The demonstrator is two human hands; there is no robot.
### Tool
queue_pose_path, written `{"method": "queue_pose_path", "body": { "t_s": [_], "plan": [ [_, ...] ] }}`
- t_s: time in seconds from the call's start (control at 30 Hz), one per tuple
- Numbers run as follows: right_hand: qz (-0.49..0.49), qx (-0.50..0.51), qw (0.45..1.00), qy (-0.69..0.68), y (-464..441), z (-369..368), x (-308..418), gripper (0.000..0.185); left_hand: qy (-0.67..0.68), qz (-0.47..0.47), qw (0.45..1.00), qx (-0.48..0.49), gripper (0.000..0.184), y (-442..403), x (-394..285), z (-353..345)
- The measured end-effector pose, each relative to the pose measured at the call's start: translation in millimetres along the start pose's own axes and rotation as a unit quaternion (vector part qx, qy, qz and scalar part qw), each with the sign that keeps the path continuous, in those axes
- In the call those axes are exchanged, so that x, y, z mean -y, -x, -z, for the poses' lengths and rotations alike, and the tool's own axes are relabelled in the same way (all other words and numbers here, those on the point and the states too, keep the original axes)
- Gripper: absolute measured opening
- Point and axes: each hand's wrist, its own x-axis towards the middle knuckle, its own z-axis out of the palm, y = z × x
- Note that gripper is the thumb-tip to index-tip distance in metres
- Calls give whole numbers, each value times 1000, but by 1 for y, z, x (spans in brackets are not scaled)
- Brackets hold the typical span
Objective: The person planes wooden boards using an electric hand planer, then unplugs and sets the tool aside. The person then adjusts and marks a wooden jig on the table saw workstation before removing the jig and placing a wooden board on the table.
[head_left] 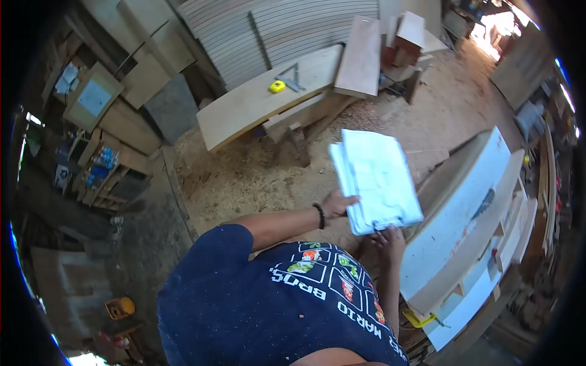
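Note:
A stack of white papers [381,177] is held out in front of my body, its sheets fanned a little at the far left corner. My left hand [337,205] grips the stack's left edge, thumb on top, with a dark beaded bracelet on the wrist. At the near edge my right hand [389,236] is closed on the papers, beside a small dark clip-like part. The writing on the sheets is too washed out to read.
A board on a bench [244,116] bears a yellow tape measure [277,86] and a metal square [295,80]. Beside it lies another plank [360,55]. Curved white panels [455,213] with a yellow clamp [419,318] stand at right. Shavings cover the floor [213,183].

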Motion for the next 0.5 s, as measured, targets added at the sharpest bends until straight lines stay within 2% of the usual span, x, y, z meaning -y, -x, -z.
{"method": "queue_pose_path", "body": {
  "t_s": [0.07,0.13,0.17,0.23,0.27,0.3,0.33,0.4,0.5],
  "plan": [
    [-80,55,994,43,-25,-45,-40,30,12,-18,992,-122,32,-10,1,104],
    [-163,84,979,94,-31,-82,-64,31,40,-44,966,-253,30,1,-41,171],
    [-185,99,973,97,-32,-90,-74,32,38,-71,942,-327,28,9,-66,194],
    [-192,108,967,128,-34,-101,-87,33,47,-58,915,-396,27,16,-113,249],
    [-198,115,961,153,-34,-103,-93,35,33,-94,905,-415,27,19,-137,266],
    [-202,110,962,150,-36,-101,-99,35,19,-176,889,-422,27,8,-147,305],
    [-201,97,964,147,-38,-97,-106,35,40,-137,902,-408,25,15,-177,317],
    [-206,86,963,152,-42,-89,-117,35,52,-195,884,-422,21,11,-217,337],
    [-197,78,966,147,-54,-72,-131,35,91,-191,880,-425,21,-2,-258,372]
  ]
}}
